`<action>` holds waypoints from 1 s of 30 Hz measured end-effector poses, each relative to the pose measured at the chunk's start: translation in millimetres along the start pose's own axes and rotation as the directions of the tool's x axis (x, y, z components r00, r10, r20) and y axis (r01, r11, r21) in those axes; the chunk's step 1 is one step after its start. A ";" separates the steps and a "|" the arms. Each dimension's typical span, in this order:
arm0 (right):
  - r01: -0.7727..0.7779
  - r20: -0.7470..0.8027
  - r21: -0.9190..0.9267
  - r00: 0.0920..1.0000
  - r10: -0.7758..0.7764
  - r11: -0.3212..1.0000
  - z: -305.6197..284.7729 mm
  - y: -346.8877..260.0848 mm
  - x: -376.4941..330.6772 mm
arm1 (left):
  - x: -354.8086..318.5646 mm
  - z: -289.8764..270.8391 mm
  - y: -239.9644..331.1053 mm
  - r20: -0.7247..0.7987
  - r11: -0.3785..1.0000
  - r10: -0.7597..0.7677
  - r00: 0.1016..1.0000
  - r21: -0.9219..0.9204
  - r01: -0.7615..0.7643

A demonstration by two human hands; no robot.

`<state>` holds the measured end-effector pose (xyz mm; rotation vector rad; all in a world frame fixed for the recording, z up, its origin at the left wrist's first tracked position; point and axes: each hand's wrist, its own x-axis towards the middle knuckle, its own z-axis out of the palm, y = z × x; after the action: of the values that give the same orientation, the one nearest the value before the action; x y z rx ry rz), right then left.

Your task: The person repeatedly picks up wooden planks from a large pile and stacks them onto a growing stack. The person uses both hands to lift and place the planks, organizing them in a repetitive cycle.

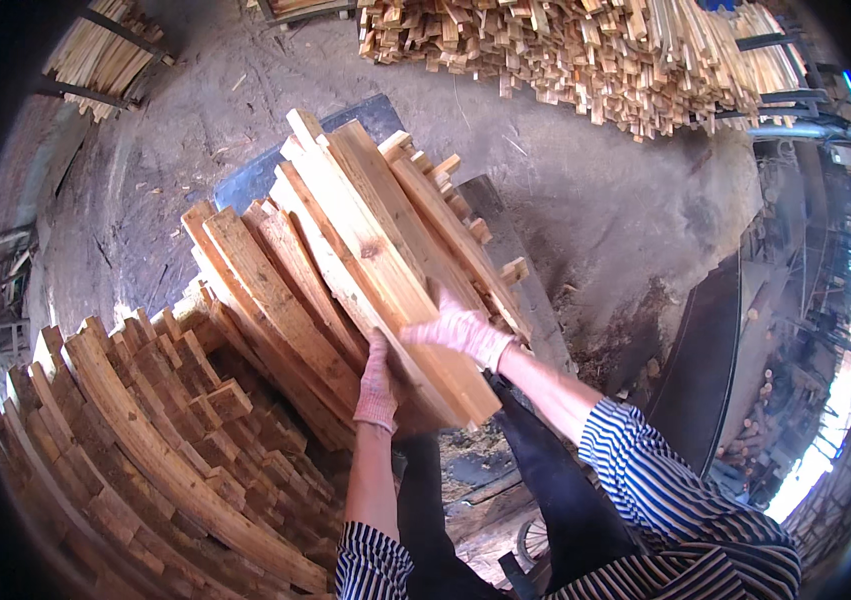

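Observation:
Several long, pale wooden boards (370, 245) lie side by side in front of me, slanting from the far left to near right. My left hand (376, 390), in a pinkish knit glove, grips the left edge of the near boards, its thumb up and its fingers partly hidden beneath. Across the near end of the top boards rests my right hand (457, 330), gloved alike, with fingers stretched out and slightly blurred. Darker, rough-edged boards (270, 275) lean just left of the pale ones. Under the far ends shows a blue-grey sheet (245, 180).
A large stack of sawn boards (155, 420) fills the near left. Another long woodpile (565, 60) stands at the far right, a smaller one (110, 60) at the far left. Dusty floor (205, 110) lies between them. A dark belt-like strip (700, 350) runs along the right.

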<state>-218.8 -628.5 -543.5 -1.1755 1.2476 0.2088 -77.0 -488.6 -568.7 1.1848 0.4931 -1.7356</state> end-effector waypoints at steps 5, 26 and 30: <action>-0.108 -0.151 -0.111 0.984 0.090 0.988 22.0 -28.7 -31.6 | -13.9 -18.4 2.5 0.005 0.999 0.034 0.999 -0.024 -0.034; -0.131 0.166 0.833 0.986 -0.016 0.538 3.4 -12.9 -67.5 | -83.7 47.3 39.9 0.092 0.953 0.169 0.981 0.238 -0.186; -0.142 0.199 0.802 0.979 -0.036 0.580 -10.0 -23.2 -112.9 | -149.7 97.2 39.6 0.012 0.952 0.186 0.982 0.245 -0.183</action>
<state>-252.0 -595.9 -437.6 -0.2818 1.0062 -0.2102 -78.1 -508.5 -387.0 1.3685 0.1688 -1.6613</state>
